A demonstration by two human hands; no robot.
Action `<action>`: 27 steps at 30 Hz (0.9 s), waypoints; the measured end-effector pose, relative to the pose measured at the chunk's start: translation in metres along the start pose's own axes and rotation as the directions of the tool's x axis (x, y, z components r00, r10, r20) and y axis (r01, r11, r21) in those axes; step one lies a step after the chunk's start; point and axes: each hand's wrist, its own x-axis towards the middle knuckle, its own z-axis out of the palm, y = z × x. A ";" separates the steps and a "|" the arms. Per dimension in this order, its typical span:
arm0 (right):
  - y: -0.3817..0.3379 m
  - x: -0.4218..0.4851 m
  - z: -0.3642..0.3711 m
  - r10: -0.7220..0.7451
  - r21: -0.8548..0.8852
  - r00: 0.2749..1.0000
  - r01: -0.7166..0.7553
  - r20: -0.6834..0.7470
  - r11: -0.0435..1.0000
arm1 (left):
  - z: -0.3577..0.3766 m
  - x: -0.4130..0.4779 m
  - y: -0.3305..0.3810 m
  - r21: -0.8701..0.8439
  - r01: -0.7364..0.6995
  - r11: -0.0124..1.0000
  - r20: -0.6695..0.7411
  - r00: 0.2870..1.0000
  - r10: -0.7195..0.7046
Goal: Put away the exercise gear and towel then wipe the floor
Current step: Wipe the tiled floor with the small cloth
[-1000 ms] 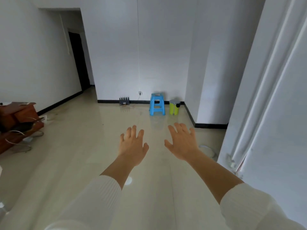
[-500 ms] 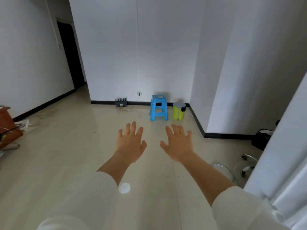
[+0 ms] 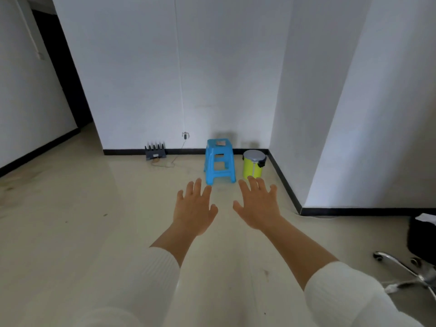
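Note:
My left hand (image 3: 194, 208) and my right hand (image 3: 258, 206) are stretched out in front of me, palms down, fingers spread, holding nothing. Both hover over the glossy beige floor (image 3: 82, 220). No exercise gear or towel shows in the head view. White sleeves cover both forearms near the bottom edge.
A blue plastic stool (image 3: 219, 161) stands by the far wall, with a yellow-green pedal bin (image 3: 253, 166) to its right. A dark router (image 3: 155, 152) sits on the floor to the left. A black office chair (image 3: 420, 253) with a chrome base is at right. A dark doorway (image 3: 61, 72) opens far left.
The view has swung to the right: the wooden furniture at left has left the frame, the stool and bin are closer, and the office chair has come in. Both hands stay open.

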 end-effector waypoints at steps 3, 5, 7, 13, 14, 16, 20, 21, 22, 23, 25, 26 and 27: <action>0.032 0.106 0.020 -0.009 0.006 1.000 0.009 -0.014 1.000 | 0.029 0.108 -0.007 0.000 0.009 1.000 0.016 1.000 -0.008; 0.054 0.176 0.031 -0.008 -0.003 1.000 0.008 -0.019 1.000 | 0.042 0.176 -0.012 0.004 0.018 1.000 0.029 0.999 -0.018; 0.072 0.242 0.041 0.001 0.005 1.000 -0.001 -0.010 1.000 | 0.050 0.241 -0.019 0.002 0.028 1.000 0.023 0.999 -0.028; 0.099 0.417 0.080 -0.007 0.062 1.000 0.005 0.029 0.998 | 0.081 0.420 -0.045 -0.052 0.111 0.993 -0.006 0.994 -0.111; 0.101 0.445 0.089 -0.007 0.069 1.000 0.005 0.025 0.998 | 0.090 0.450 -0.051 -0.068 0.137 0.988 -0.010 0.990 -0.138; 0.105 0.504 0.112 -0.007 0.075 1.000 0.005 0.018 0.997 | 0.108 0.511 -0.063 -0.080 0.163 0.983 -0.013 0.986 -0.164; 0.111 0.632 0.161 0.012 0.082 0.998 -0.016 0.054 0.996 | 0.152 0.638 -0.093 -0.063 0.163 0.985 0.011 0.987 -0.163; 0.112 0.666 0.173 0.029 0.092 0.997 -0.036 0.072 0.995 | 0.164 0.670 -0.101 -0.068 0.163 0.984 0.023 0.987 -0.162; 0.113 0.699 0.184 0.050 0.108 0.995 -0.059 0.086 0.992 | 0.173 0.703 -0.109 -0.074 0.164 0.984 0.035 0.986 -0.161; 0.115 0.732 0.194 0.065 0.125 0.993 -0.077 0.095 0.989 | 0.181 0.735 -0.116 -0.081 0.168 0.982 0.044 0.985 -0.165; 0.120 0.792 0.211 0.075 0.139 0.990 -0.091 0.115 0.986 | 0.197 0.796 -0.127 -0.100 0.187 0.977 0.074 0.981 -0.180; 0.123 0.820 0.220 0.076 0.137 0.989 -0.093 0.124 0.986 | 0.204 0.823 -0.130 -0.105 0.182 0.978 0.086 0.981 -0.174; 0.127 0.845 0.229 0.079 0.137 0.987 -0.098 0.138 0.986 | 0.211 0.849 -0.133 -0.109 0.171 0.979 0.099 0.982 -0.160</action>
